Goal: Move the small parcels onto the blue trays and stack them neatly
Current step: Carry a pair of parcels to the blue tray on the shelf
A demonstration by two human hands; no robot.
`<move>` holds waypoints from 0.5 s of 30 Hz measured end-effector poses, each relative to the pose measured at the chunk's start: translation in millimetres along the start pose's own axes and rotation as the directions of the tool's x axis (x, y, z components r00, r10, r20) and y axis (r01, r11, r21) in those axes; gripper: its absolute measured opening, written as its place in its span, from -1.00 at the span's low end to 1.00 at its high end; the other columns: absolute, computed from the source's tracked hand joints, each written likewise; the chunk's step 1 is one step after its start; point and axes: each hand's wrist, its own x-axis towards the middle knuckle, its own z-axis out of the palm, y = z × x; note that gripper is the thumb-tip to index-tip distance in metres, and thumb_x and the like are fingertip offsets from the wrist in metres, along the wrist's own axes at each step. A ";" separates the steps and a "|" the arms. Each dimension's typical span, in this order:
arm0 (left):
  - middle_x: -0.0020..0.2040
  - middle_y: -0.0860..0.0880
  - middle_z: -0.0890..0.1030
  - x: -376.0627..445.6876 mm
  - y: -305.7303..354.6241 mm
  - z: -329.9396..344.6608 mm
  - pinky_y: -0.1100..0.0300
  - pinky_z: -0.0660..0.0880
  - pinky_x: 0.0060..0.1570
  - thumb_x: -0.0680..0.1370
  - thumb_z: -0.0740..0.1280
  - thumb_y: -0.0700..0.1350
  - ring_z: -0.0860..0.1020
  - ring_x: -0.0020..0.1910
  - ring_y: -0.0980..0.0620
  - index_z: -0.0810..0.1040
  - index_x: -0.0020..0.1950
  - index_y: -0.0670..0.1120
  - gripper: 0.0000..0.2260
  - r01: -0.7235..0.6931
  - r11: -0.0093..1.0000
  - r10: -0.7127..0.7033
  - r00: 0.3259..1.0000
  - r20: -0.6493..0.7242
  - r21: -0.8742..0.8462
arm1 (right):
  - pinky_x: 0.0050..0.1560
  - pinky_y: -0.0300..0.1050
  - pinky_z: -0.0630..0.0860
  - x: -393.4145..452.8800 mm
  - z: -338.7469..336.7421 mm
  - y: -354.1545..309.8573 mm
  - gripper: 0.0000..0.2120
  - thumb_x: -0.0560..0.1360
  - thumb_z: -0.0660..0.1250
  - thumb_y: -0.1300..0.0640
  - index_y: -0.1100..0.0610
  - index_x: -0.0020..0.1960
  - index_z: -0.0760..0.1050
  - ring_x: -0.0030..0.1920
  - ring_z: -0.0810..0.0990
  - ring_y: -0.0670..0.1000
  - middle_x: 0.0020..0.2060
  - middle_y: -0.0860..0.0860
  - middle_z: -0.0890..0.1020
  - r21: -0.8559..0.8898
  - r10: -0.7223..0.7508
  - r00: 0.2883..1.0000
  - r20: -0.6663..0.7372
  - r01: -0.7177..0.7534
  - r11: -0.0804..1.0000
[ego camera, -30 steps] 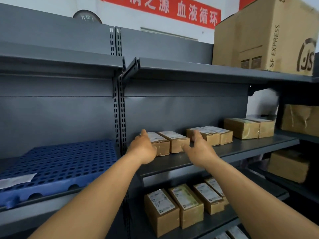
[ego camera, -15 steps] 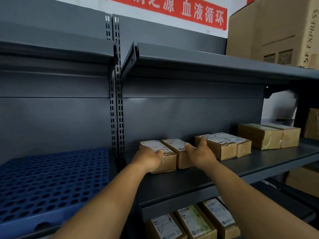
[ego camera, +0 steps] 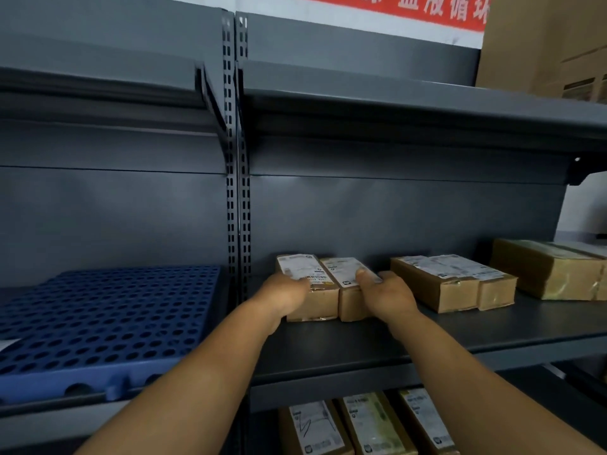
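Note:
Two small brown parcels with white labels stand side by side on the grey middle shelf [ego camera: 427, 343]. My left hand [ego camera: 284, 292] grips the left parcel [ego camera: 312, 287] from its left side, thumb on the label. From the right, my right hand [ego camera: 386, 295] grips the right parcel [ego camera: 348, 290], thumb on top. Both parcels rest on the shelf. A blue perforated tray [ego camera: 98, 323] lies on the shelf bay to the left, with no parcels on it.
Another pair of labelled parcels [ego camera: 453, 282] sits to the right, then a larger taped box [ego camera: 551, 270]. Several parcels [ego camera: 364, 425] stand on the shelf below. A big cardboard carton [ego camera: 545, 47] is on the top shelf. An upright slotted post [ego camera: 235, 159] divides the bays.
Both hands reached forward and closed on the two parcels from either side. The camera moved closer to the shelf.

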 end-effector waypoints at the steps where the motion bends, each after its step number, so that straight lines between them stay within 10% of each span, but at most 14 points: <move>1: 0.28 -0.07 0.54 -1.3 0.6 1.7 0.20 0.45 0.10 0.61 0.21 -0.12 0.52 0.18 -0.04 0.43 0.36 -0.13 -0.68 0.007 1.000 -0.007 1.000 -0.008 -0.027 | 0.13 0.02 0.47 0.3 -1.0 1.2 -0.53 0.57 0.18 -0.12 0.16 0.36 0.34 0.18 0.50 0.14 0.21 0.14 0.51 0.029 -0.005 1.000 0.002 0.005 1.000; 15: 0.30 0.00 0.50 -41.8 10.6 -3.4 0.08 0.48 0.14 0.55 0.32 -0.22 0.48 0.19 -0.01 0.23 0.47 0.08 -0.45 -0.029 0.974 -0.011 0.984 -0.176 -0.226 | -0.05 -0.13 0.51 -10.2 -8.4 -3.3 -0.57 0.54 0.31 0.14 0.02 0.37 0.31 0.09 0.56 0.03 0.24 0.05 0.53 0.483 -0.075 0.994 0.083 0.026 0.875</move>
